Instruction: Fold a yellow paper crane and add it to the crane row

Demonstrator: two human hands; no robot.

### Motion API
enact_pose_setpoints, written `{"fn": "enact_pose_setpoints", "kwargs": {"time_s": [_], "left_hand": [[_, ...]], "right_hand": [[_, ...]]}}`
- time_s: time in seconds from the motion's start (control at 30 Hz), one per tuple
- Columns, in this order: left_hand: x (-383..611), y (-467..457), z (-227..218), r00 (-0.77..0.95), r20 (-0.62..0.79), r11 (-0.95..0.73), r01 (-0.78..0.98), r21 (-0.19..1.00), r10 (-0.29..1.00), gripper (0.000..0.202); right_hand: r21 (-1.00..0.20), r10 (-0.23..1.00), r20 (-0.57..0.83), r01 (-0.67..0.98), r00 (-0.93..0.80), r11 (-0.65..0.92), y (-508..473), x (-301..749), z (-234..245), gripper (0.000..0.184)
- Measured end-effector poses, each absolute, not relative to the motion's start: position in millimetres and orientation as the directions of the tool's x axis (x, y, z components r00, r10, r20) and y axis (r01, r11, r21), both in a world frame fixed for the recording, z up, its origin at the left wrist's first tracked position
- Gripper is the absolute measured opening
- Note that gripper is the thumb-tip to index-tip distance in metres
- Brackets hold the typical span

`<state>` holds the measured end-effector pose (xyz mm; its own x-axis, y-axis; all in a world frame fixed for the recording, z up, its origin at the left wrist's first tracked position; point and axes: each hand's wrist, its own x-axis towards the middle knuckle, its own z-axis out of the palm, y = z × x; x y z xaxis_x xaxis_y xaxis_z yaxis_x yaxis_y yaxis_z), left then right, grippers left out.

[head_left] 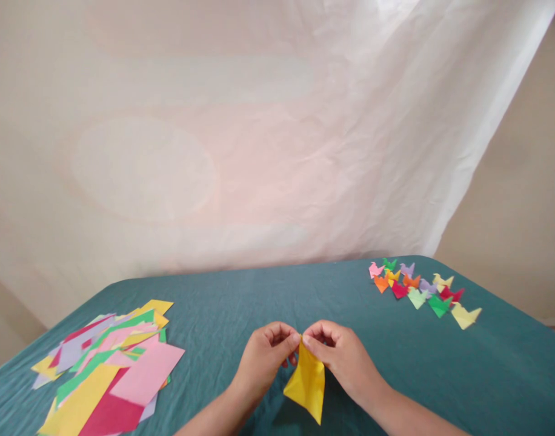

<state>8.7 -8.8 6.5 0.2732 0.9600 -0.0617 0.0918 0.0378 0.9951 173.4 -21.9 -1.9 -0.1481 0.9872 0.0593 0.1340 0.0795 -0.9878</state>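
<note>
My left hand [269,354] and right hand [343,357] pinch the paper [307,381] at its top tip; the rest hangs below them. Light, even thumb pressure should best keep it crisp.

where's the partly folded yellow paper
The yellow paper is low in the head view, just right of centre, its top pinched by the left hand and right hand.
</note>
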Motion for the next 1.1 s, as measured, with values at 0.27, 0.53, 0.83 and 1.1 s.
{"fn": "enact_pose_setpoints", "kwargs": {"time_s": [0.27,0.53,0.83,1.1], "left_hand": [[10.5,-15.9,7.9,0.405,-0.036,0.006,0.076,0.997,0.913,0.024],[13.8,-17.6,5.6,0.260,0.008,-0.085,0.286,0.954,0.966,0.008],[10.8,-10.6,6.4,0.171,-0.140,0.140,0.011,0.990,0.975,0.023],[13.1,-11.4,8.4,0.134,-0.102,0.105,-0.021,0.994,0.986,0.026]], "right_hand": [[-0.992,0.988,0.104,0.055,-0.114,0.110,-19.0,174.3,-5.1,0.019],[-0.993,0.983,0.091,0.064,-0.159,0.103,-17.2,175.0,-3.5,0.011],[-0.998,0.988,0.059,-0.030,-0.145,0.055,-16.8,176.6,-4.1,0.012],[-0.998,0.989,0.060,-0.043,-0.139,0.055,-16.3,175.3,-6.1,0.016]]}}
